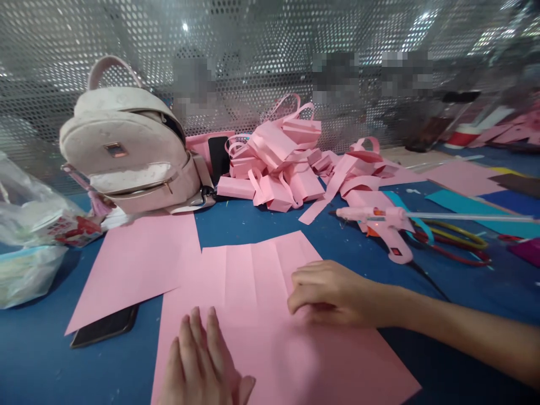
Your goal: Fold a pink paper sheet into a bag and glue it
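Straight-fingered and flat, well in from the back edge of the blue table (236,225), on a creased pink sheet (257,315), lies the left hand (200,360). At the sheet's right edge the right hand (327,292) curls; whether it's pinching, I can't tell.

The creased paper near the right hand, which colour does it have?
Pink; the creased paper shows best in the head view.
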Motion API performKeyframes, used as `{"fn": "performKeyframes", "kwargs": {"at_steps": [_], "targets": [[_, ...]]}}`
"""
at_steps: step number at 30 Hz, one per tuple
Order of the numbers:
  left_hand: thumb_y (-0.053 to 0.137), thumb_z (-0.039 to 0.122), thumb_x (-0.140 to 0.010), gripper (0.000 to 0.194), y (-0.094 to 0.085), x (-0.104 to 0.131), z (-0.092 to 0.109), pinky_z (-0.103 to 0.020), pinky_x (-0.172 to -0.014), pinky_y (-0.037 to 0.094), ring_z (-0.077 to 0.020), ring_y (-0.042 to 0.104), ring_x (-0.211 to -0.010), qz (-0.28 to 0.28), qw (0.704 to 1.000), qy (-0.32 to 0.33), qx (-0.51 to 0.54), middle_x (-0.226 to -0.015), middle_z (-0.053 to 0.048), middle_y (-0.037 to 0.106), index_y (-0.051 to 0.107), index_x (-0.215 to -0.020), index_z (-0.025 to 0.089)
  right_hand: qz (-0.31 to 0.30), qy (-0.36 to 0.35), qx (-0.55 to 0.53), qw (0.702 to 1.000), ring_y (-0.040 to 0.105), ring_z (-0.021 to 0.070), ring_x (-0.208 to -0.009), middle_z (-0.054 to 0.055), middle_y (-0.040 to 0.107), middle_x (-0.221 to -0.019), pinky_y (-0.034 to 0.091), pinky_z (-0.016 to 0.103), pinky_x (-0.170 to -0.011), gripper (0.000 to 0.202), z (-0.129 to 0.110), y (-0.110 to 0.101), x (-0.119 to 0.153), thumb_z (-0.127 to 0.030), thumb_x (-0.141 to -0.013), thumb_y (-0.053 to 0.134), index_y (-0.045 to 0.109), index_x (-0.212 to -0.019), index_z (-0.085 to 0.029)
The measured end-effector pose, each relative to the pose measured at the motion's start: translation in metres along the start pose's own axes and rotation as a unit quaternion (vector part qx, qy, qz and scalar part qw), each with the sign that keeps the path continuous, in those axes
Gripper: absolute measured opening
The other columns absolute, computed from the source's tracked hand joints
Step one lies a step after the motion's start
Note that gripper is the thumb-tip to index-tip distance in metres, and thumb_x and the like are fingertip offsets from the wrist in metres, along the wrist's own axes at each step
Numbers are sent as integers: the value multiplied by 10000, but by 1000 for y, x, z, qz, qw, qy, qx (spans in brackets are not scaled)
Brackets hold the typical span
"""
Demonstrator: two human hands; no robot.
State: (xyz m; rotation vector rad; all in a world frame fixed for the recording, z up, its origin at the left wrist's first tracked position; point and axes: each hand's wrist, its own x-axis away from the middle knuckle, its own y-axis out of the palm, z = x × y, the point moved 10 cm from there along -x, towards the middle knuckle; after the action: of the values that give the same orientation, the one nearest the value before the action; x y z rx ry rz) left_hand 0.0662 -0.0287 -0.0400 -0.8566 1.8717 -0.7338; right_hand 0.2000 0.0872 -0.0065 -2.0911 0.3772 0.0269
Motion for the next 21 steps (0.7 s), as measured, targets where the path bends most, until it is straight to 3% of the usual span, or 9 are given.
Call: {"fn": "performKeyframes", "kwargs": {"at_steps": [2, 4, 8, 14, 18, 21], "targets": [[413, 421, -1027, 668, -6, -8, 3, -522, -846, 555, -451, 698, -1080, 8, 999, 48, 4, -1159, -334, 701, 439, -1415, -122, 8, -12, 25, 1000, 511, 157, -707, 10, 588, -788, 337, 279, -648, 427, -4, -1, 1, -579, -1019, 459, 641, -1006, -193], [446, 339, -1031, 520, -18, -17, 16, -480, -975, 502, -386, 679, -1153, 34, 989, 143, 22, -1239, -265, 696, 539, -1350, -61, 17, -20, 50, 998, 524, 170, -744, 33, 607, -840, 346, 288, -655, 495, -8, -2, 2, -644, -994, 452, 629, -1032, -183], [404, 288, -1071, 403, -39, -28, 38, -361, -1116, 407, -246, 611, -1275, 71, 950, 277, 126, -1368, -112, 660, 597, -1354, 76, 17, -35, 85, 996, 553, 171, -788, 43, 623, -892, 370, 296, -668, 410, -12, -3, 3, -547, -1036, 425, 629, -1018, -192], [345, 325, -1096, 417, -36, -38, 44, -305, -1072, 459, -191, 576, -1294, 63, 927, 295, 225, -1414, -46, 632, 586, -1388, 153, 37, -148, 241, 958, 598, 172, -779, 45, 700, -891, 414, 322, -640, 209, -40, -5, 14, -258, -1036, 468, 659, -1025, -173], [325, 370, -1098, 450, -36, -42, 44, -321, -1043, 471, -213, 596, -1251, 63, 925, 304, 219, -1386, -74, 648, 590, -1386, 146, 41, -119, 223, 967, 631, 146, -788, 35, 717, -868, 439, 294, -634, 250, -37, -11, 15, -146, -1049, 429, 669, -986, -177], [319, 278, -1099, 414, -37, -46, 46, -300, -1016, 479, -195, 610, -1232, 53, 925, 318, 202, -1374, -64, 658, 589, -1385, 147, 50, -87, 136, 986, 607, 146, -799, 31, 708, -896, 434, 295, -670, 256, -27, -15, 12, -193, -1052, 451, 685, -949, -198]]}}
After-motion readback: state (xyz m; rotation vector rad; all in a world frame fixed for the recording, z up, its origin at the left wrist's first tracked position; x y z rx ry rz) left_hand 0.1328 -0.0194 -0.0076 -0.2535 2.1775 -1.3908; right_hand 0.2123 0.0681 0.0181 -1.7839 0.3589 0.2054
